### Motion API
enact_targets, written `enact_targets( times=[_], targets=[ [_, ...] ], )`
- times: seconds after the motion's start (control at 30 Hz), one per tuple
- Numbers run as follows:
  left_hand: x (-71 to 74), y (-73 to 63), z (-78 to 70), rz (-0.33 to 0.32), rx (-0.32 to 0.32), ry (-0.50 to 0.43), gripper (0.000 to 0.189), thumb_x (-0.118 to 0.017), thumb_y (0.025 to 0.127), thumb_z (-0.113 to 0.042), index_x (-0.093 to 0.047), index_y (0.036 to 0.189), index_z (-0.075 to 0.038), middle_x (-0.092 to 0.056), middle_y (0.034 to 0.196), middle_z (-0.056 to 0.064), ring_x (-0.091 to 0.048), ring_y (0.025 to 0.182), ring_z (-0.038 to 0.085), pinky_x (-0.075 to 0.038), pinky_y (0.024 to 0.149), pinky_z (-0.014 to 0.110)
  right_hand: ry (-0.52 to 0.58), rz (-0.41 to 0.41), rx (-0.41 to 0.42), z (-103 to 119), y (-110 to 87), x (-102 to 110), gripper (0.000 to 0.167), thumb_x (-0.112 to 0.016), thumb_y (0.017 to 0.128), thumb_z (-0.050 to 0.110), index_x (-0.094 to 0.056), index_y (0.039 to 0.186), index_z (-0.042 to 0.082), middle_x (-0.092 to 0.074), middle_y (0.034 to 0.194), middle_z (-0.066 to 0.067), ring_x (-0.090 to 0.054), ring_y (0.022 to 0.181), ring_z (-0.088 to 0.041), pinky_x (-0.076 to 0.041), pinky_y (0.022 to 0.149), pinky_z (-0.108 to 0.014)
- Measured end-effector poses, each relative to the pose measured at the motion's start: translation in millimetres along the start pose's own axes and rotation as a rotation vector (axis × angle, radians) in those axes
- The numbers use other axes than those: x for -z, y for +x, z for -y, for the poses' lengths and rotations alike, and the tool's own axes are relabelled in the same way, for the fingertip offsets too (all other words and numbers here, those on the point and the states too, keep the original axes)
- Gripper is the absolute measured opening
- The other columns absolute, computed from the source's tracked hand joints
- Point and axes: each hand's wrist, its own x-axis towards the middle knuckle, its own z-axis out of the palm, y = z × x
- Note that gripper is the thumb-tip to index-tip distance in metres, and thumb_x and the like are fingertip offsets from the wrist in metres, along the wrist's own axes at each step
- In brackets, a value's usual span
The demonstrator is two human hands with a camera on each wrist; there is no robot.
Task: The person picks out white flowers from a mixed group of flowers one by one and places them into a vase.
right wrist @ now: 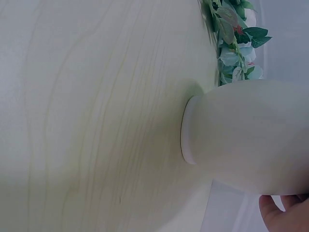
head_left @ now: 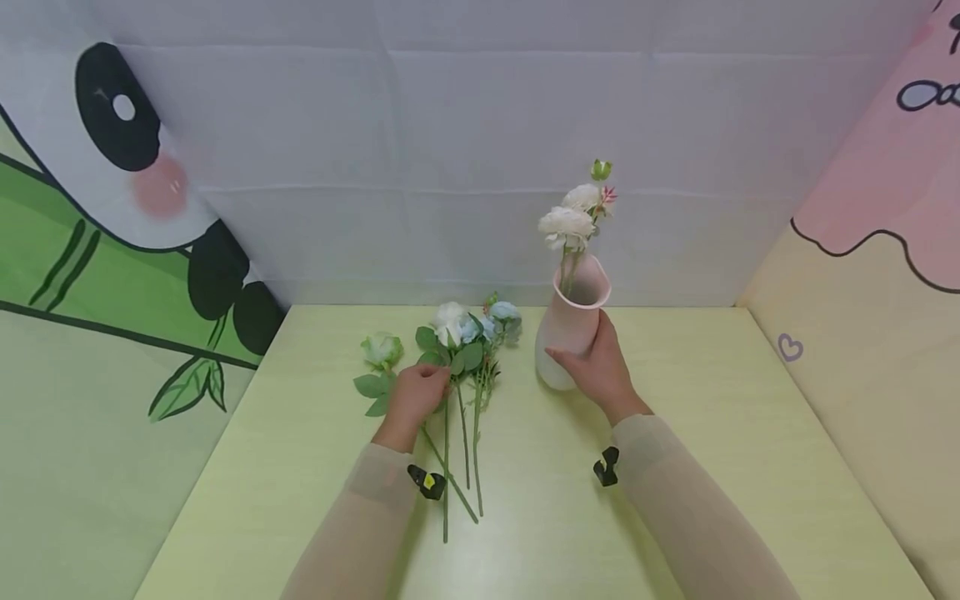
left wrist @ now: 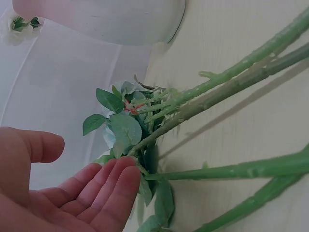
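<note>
My right hand (head_left: 606, 371) grips a pale pink and white vase (head_left: 564, 335) around its side, thumb across the front. White flowers (head_left: 566, 223) with a green bud and a small pink bloom stand in its mouth. To the left, my left hand (head_left: 420, 393) is over the stems of several loose flowers on the table. In the left wrist view its fingers (left wrist: 108, 186) are nearly straight, the tips right at a green stem (left wrist: 231, 170) below the leaves, with the thumb apart. The loose flowers include a white rose (head_left: 451, 322), blue blooms (head_left: 504, 311) and a pale green flower (head_left: 383, 349).
The light wood-look table (head_left: 690, 483) ends at a pale cloth backdrop (head_left: 465, 125) behind the vase. Painted panels stand at both sides: a green panda one (head_left: 90, 267) on the left and a pink and cream one (head_left: 870, 350) on the right.
</note>
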Motion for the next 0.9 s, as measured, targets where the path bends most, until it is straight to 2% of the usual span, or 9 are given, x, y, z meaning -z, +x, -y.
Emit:
enact_targets(
  times=[0.2, 0.3, 0.43, 0.5, 0.67, 0.9],
  targets=[
    [-7.1, 5.7, 6.0, 0.086, 0.068, -0.097, 0.043, -0.056, 0.106, -0.03, -0.064, 0.132, 0.004, -0.072, 0.105, 0.014, -0.072, 0.093, 0.024, -0.057, 0.089, 0.041, 0.006, 0.0, 0.004, -0.4, 1.1, 1.1, 0.097, -0.09, 0.083, 0.026, -0.03, 0.157, 0.01, -0.048, 0.146, -0.013, -0.052, 0.13, -0.033, -0.039, 0.11, -0.056],
    [-10.8, 5.6, 7.7, 0.117, 0.082, -0.127, 0.042, -0.052, 0.108, -0.026, -0.062, 0.132, 0.008, -0.07, 0.11, 0.019, -0.072, 0.094, 0.026, -0.059, 0.086, 0.039, 0.007, 0.001, -0.001, 0.0, 1.2, 1.2, 0.096, -0.09, 0.083, 0.026, -0.03, 0.157, 0.01, -0.048, 0.146, -0.013, -0.052, 0.13, -0.033, -0.039, 0.11, -0.056],
    [-14.1, 3.6, 6.1, 0.144, 0.109, -0.164, 0.039, -0.048, 0.109, -0.022, -0.063, 0.124, 0.011, -0.068, 0.109, 0.021, -0.072, 0.094, 0.029, -0.06, 0.082, 0.037, 0.015, 0.005, -0.007, 1.4, 0.3, 0.8, 0.096, -0.089, 0.083, 0.027, -0.03, 0.156, 0.01, -0.049, 0.146, -0.012, -0.052, 0.13, -0.033, -0.039, 0.11, -0.056],
    [-15.6, 2.5, 4.4, 0.158, 0.133, -0.18, 0.039, -0.049, 0.108, -0.022, -0.061, 0.127, 0.011, -0.067, 0.108, 0.021, -0.071, 0.093, 0.029, -0.061, 0.081, 0.036, 0.02, 0.007, -0.008, 1.9, -0.4, 0.5, 0.095, -0.089, 0.083, 0.027, -0.031, 0.156, 0.01, -0.049, 0.145, -0.012, -0.052, 0.13, -0.032, -0.039, 0.11, -0.056],
    [-19.3, 0.8, 3.4, 0.177, 0.178, -0.188, 0.038, -0.054, 0.105, -0.022, -0.062, 0.124, 0.011, -0.069, 0.1, 0.021, -0.071, 0.083, 0.027, -0.061, 0.075, 0.034, 0.029, 0.01, -0.01, 2.9, -1.9, -0.1, 0.096, -0.089, 0.083, 0.026, -0.031, 0.156, 0.01, -0.049, 0.145, -0.013, -0.052, 0.13, -0.033, -0.039, 0.111, -0.056],
    [-24.3, 2.7, 7.6, 0.176, 0.186, -0.185, 0.028, -0.061, 0.101, -0.015, -0.068, 0.109, 0.011, -0.071, 0.086, 0.019, -0.071, 0.064, 0.02, -0.061, 0.065, 0.031, 0.015, 0.009, -0.02, 2.8, -1.2, 0.5, 0.097, -0.089, 0.083, 0.028, -0.029, 0.157, 0.011, -0.048, 0.146, -0.013, -0.052, 0.13, -0.033, -0.039, 0.111, -0.055]
  ],
)
